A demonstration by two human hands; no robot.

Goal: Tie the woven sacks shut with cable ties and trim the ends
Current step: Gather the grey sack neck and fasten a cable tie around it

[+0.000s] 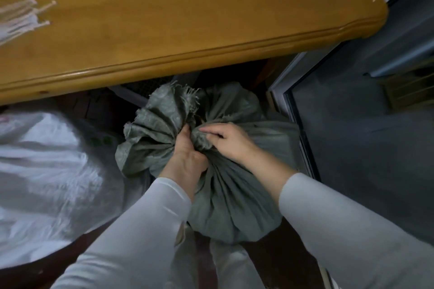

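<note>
Gathering the mouth of the grey-green woven sack (225, 183) at frame centre, I note my left hand (187, 157) wrapped around the bunched neck, fingers pressed shut on it, while my right hand (229, 139) pinches a loose fold against the bunch. No tie is fitted yet. The cable ties (22, 20) lie on the wooden surface (187, 19), upper left, well apart. In my judgement, all frayed edges should be drawn in and the neck twisted tight before releasing one hand.

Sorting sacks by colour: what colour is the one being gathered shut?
Grey-green, plain woven sack, its neck bunched in both hands; seen in the head view.
</note>
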